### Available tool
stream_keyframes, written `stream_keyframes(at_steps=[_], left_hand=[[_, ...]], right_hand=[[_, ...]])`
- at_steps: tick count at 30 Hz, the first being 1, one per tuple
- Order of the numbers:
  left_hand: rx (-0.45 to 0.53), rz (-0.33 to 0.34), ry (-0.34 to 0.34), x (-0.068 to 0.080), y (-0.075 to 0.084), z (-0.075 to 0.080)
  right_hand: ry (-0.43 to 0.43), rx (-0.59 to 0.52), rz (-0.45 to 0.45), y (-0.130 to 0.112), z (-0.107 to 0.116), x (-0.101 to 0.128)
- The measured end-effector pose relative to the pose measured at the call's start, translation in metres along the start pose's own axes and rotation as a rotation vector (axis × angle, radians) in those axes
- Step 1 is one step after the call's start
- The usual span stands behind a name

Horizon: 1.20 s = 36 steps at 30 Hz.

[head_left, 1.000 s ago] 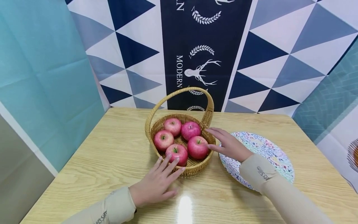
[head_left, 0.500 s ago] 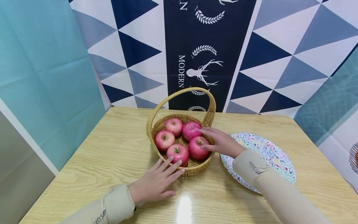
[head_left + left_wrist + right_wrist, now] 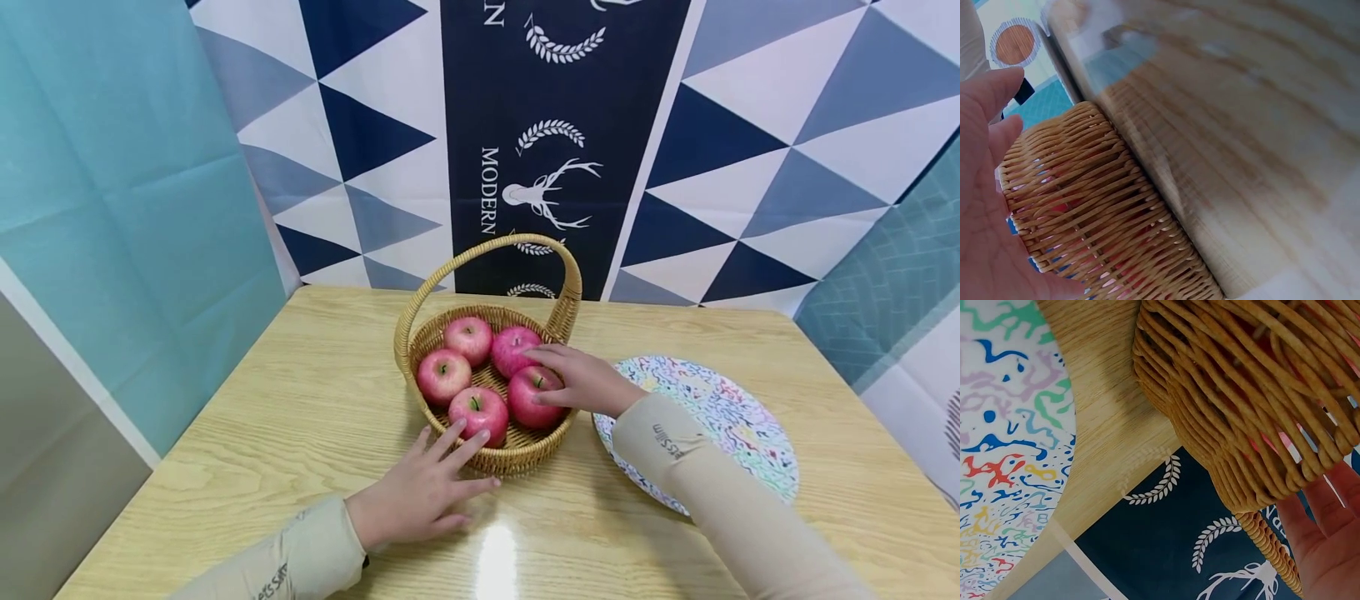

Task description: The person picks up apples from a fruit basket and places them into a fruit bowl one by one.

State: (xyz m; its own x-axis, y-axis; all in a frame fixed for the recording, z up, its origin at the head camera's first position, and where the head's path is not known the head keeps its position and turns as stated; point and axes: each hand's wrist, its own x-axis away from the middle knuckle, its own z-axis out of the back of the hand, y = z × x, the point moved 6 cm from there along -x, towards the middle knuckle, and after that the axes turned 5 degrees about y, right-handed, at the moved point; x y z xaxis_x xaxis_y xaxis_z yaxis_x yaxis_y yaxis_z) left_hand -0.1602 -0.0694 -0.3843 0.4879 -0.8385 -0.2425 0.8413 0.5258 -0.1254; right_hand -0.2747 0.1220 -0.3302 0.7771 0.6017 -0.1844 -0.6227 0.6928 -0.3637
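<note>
A round wicker basket (image 3: pixel 525 457) with a tall arched handle holds several red apples. My right hand (image 3: pixel 585 379) reaches over its right rim, fingers extended above the front-right apple (image 3: pixel 527 408) and the thumb low beside it; whether they touch cannot be told. The back-right apple (image 3: pixel 512 348) lies just beyond the fingertips. At the basket's front, my left hand (image 3: pixel 420 496) is spread, with fingertips at the rim near the front apple (image 3: pixel 480 417). In the left wrist view, the left hand (image 3: pixel 985 187) lies alongside the woven wall (image 3: pixel 1110 231).
A round plate (image 3: pixel 750 425) with a colourful squiggle pattern lies right of the basket, partly under my right forearm. The wooden table (image 3: pixel 300 400) ends at a patterned cloth backdrop (image 3: pixel 390 125). Two more apples (image 3: pixel 444 377) sit at the basket's left and back.
My right hand has moved left, from the basket's right rim to over the front-right apple. The left hand stays near the front rim, its fingers a little more spread. The apples have not moved.
</note>
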Motion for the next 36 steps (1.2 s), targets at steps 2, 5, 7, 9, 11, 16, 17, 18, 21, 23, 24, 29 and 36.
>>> stream_keyframes(at_steps=[2,5,7,9,11,16,17,18,21,23,24,29,36], left_hand=[[-0.008,-0.002,-0.005,-0.001,0.000,-0.001],[-0.002,0.003,-0.008,-0.001,0.000,-0.003],[0.010,0.012,-0.002,-0.001,0.001,-0.003],[0.001,0.022,0.013,0.000,0.001,-0.003],[-0.023,0.025,0.043,0.001,0.001,-0.002],[-0.124,0.034,0.092,0.001,0.003,-0.002],[-0.138,0.036,0.095,0.001,0.004,-0.002],[-0.147,0.042,0.088,0.000,0.004,-0.002],[-0.152,0.051,0.081,0.000,0.004,-0.001],[-0.148,0.055,0.071,-0.001,0.005,0.000],[-0.148,0.056,0.063,-0.002,0.005,0.000],[-0.144,0.064,0.014,-0.003,0.006,0.001],[-0.121,0.105,-0.066,-0.004,0.004,0.005]], right_hand=[[-0.005,-0.006,-0.005,0.001,-0.001,0.000],[-0.008,-0.004,-0.002,0.002,-0.004,-0.002],[-0.012,-0.002,0.008,0.003,-0.006,-0.003],[-0.011,0.003,0.020,0.003,-0.008,-0.004],[-0.008,0.007,0.034,0.004,-0.010,-0.004],[0.001,-0.001,0.050,0.005,-0.012,-0.005],[0.001,-0.009,0.051,0.004,-0.012,-0.006],[0.000,-0.016,0.056,0.004,-0.013,-0.006],[-0.013,-0.034,0.056,0.004,-0.015,-0.008],[-0.030,-0.040,0.042,0.005,-0.017,-0.008],[-0.038,-0.038,0.038,0.005,-0.018,-0.008],[-0.079,-0.036,0.028,0.007,-0.020,-0.009],[-0.128,-0.074,0.015,0.008,-0.015,-0.013]])
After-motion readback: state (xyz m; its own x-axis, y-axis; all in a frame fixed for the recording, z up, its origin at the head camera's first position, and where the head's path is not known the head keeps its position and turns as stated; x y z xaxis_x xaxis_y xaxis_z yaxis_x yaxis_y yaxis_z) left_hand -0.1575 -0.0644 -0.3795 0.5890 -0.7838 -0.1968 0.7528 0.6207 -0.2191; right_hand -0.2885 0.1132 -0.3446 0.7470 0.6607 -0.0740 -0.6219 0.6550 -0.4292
